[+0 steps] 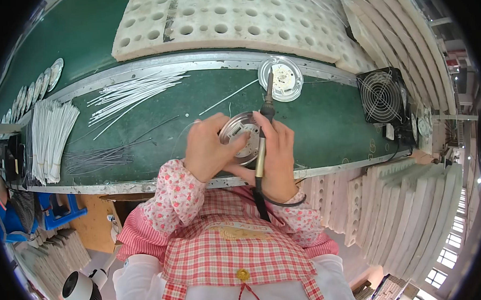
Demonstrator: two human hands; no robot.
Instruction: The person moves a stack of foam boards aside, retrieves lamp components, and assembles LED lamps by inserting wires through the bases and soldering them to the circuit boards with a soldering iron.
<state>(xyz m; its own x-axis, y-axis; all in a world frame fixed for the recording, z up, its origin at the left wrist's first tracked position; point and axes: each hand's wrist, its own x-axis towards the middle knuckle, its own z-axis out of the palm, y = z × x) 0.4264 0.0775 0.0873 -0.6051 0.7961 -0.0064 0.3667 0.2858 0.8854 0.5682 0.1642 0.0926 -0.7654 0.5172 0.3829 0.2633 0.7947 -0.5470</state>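
Between my two hands is a round clear-rimmed disc with a small circuit board point(239, 151), tilted above the green bench. My left hand point(207, 147) grips its left side, the thumb lying across its face. My right hand point(278, 153) is closed round a soldering iron point(261, 162), and its fingers also reach the disc's right edge. The iron points away from me. Its metal tip overlaps, in this view, a second round disc point(291, 83) lying at the back of the bench; whether they touch I cannot tell. A white wire point(228, 97) lies left of that second disc.
Loose white wires point(133, 95), dark wires point(98, 158) and a thick white wire bundle point(51, 139) lie at left. More discs point(55, 75) stand behind them. A fan point(380, 95) sits at right. A foam slab with holes point(203, 44) borders the back.
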